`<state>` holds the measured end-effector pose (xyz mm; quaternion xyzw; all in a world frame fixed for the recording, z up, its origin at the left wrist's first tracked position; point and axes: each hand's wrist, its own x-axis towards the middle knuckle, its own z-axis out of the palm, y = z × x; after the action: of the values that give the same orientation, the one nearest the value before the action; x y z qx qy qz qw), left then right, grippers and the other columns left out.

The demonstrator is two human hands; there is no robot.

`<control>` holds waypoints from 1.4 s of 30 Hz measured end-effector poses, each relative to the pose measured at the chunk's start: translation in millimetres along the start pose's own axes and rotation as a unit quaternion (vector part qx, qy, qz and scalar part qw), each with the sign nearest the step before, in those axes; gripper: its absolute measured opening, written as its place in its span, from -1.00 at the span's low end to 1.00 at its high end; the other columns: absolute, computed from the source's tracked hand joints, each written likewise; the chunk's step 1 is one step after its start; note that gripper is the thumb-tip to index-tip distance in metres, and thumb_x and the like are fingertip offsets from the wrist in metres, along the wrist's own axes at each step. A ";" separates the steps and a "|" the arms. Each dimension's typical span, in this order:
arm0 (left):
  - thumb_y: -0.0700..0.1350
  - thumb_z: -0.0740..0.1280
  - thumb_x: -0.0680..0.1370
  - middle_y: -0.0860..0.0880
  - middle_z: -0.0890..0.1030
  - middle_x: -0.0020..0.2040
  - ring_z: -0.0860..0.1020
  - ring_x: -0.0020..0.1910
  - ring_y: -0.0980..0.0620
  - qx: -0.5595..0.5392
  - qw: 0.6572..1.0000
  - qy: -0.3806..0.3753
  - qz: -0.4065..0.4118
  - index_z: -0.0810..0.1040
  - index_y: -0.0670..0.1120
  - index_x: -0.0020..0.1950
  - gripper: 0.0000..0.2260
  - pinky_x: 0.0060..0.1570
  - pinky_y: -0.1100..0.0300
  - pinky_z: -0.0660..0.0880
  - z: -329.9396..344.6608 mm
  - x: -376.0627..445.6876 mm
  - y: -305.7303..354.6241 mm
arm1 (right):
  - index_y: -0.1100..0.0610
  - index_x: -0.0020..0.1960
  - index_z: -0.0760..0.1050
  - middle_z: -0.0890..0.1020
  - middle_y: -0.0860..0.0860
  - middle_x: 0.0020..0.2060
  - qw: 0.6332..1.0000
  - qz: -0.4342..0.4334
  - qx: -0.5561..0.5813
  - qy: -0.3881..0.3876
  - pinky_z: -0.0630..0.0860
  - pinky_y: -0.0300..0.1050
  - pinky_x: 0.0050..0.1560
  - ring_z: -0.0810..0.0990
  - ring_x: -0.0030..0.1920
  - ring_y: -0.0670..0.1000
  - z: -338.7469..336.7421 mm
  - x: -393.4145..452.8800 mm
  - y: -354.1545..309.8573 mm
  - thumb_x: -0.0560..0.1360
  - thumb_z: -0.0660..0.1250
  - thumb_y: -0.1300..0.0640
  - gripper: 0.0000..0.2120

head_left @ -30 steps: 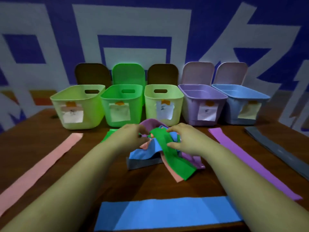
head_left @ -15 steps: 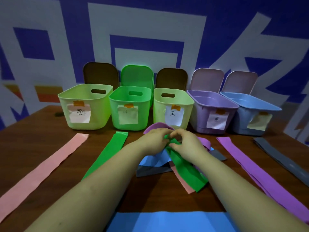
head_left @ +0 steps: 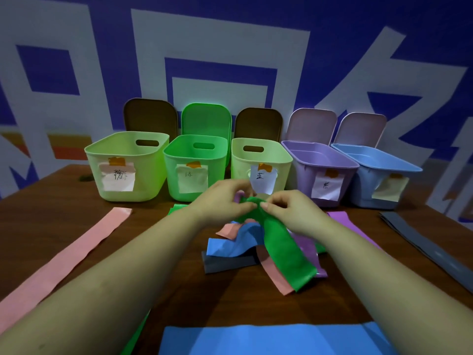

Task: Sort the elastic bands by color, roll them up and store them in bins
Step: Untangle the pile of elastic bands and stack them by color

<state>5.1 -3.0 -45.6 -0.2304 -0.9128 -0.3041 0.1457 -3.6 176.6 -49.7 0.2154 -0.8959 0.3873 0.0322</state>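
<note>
**Head view: both hands at the far end of the green band**

Head camera shows your left hand (head_left: 225,201) and your right hand (head_left: 289,208) close together, each one pinching the far end of the green band (head_left: 284,254) with curled fingers. The band is lifted at that end, above the mixed pile (head_left: 238,242) of blue, pink, grey and purple bands in the middle of the table (head_left: 46,216).

From your grip the band runs toward you and a little to your right, and its free end lies on the pile near your right forearm. So the long axis points almost straight back at your body. I judge that rolling should begin at the pinched end and go along this axis toward you. Both hands are equally near the start.

The bright green bin (head_left: 195,167) stands just behind your left hand, second from the left in the row. The free end may drag the pink band under it.
</note>
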 end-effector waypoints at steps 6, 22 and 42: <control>0.01 0.46 0.43 0.10 0.37 -0.40 0.33 -0.40 0.12 -0.046 0.998 0.011 -0.033 0.42 -0.02 -0.23 -0.77 -0.42 0.32 0.24 -17.0 0.3 6.3 | 0.23 -0.15 0.54 0.46 0.07 -0.32 1.000 -0.011 0.003 -0.013 0.29 -0.15 -0.26 0.36 -0.30 -0.03 -18.9 -5.2 -14.1 0.57 0.25 0.07 -0.75; -0.03 0.46 0.37 -0.07 0.66 -0.10 0.60 -0.12 0.01 -0.101 0.960 -0.162 -0.206 0.62 -0.10 -0.06 -0.78 0.01 0.05 0.52 -41.1 -39.9 -29.5 | 0.06 0.00 0.60 0.68 -0.02 -0.08 0.972 0.125 -0.085 -0.180 0.50 -0.28 -0.08 0.62 -0.08 -0.06 -60.8 -29.4 17.1 0.41 0.46 0.13 -0.82; 0.09 0.65 -0.04 -0.08 0.67 -0.23 0.61 -0.30 0.08 -0.338 0.885 -0.110 -0.303 0.69 -0.12 -0.22 -0.50 -0.28 0.28 0.58 -60.0 -86.6 -54.7 | 0.31 -0.04 0.58 0.68 0.14 -0.23 0.967 0.193 0.141 -0.087 0.58 -0.25 -0.33 0.65 -0.31 -0.02 -77.2 -48.2 56.9 0.42 0.38 0.33 -0.88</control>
<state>58.6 -107.8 -61.1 -0.0102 -0.7904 -0.5960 -0.1410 8.2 283.2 -45.4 0.0735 -0.8562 0.4881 -0.1524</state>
